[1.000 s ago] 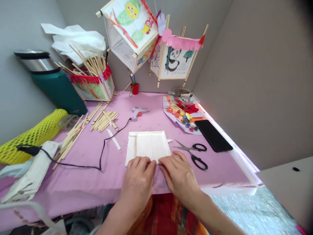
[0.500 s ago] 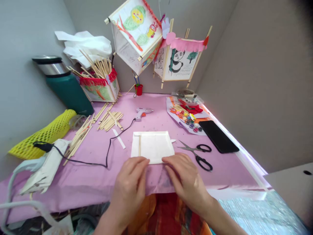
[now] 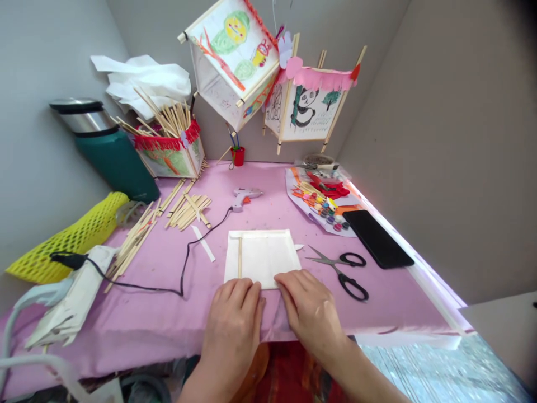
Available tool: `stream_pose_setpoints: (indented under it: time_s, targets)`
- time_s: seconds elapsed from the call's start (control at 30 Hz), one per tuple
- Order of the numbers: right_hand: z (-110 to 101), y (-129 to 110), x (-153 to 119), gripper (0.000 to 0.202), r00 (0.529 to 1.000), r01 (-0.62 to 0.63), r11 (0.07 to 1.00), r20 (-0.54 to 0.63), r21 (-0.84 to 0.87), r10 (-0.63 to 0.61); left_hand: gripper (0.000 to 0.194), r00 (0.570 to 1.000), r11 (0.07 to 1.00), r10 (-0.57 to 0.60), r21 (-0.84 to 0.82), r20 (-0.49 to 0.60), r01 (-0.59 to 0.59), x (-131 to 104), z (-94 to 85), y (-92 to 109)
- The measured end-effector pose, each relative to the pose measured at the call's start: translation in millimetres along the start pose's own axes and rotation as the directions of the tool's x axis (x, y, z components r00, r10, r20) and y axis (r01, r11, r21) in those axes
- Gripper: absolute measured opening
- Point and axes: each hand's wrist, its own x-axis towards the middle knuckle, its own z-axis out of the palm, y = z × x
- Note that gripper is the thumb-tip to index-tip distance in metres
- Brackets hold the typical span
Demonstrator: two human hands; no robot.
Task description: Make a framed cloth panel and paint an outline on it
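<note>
A white sheet (image 3: 272, 254) with folded edges lies on the pink-covered table in front of me. One thin wooden stick (image 3: 240, 257) runs up its left side. On the near edge of the sheet rests my left hand (image 3: 237, 313), fingers together and pressed down at the left part. My right hand (image 3: 308, 305) pinches the same edge further right, fingertips close together. Black-handled scissors (image 3: 342, 268) lie open to the right of the sheet. Beyond it is a glue gun (image 3: 244, 197), and a white paper strip (image 3: 203, 244) lies to the left.
Wooden sticks (image 3: 133, 240), a power strip (image 3: 75, 296) and a teal bottle (image 3: 115, 157) stand or lie left. A black phone (image 3: 377, 238) and paint pots (image 3: 331, 215) are right. Two paper lanterns (image 3: 235, 50) hang above the back. The glue gun's cord crosses the left side.
My left hand has shifted slightly right and flattened over the near edge of the sheet. My right hand has moved slightly toward me and left. The view has shifted a little.
</note>
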Motion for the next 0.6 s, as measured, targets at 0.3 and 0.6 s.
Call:
stream_pose_setpoints:
  time_s: [0.3, 0.6]
  targets:
    - [-43, 16, -12, 0.028, 0.995, -0.027, 0.986, -0.089, 0.163, 0.042, 0.03, 0.995, 0.985, 0.076, -0.148, -0.06, -0.084, 0, -15.2, -5]
    - [-13, 9, -17, 0.036, 0.977, 0.209, 0.969, -0.017, -0.132, -0.213, 0.03, 0.985, 0.987, 0.145, -0.084, 0.096, -0.137, 3, 3.2, 7]
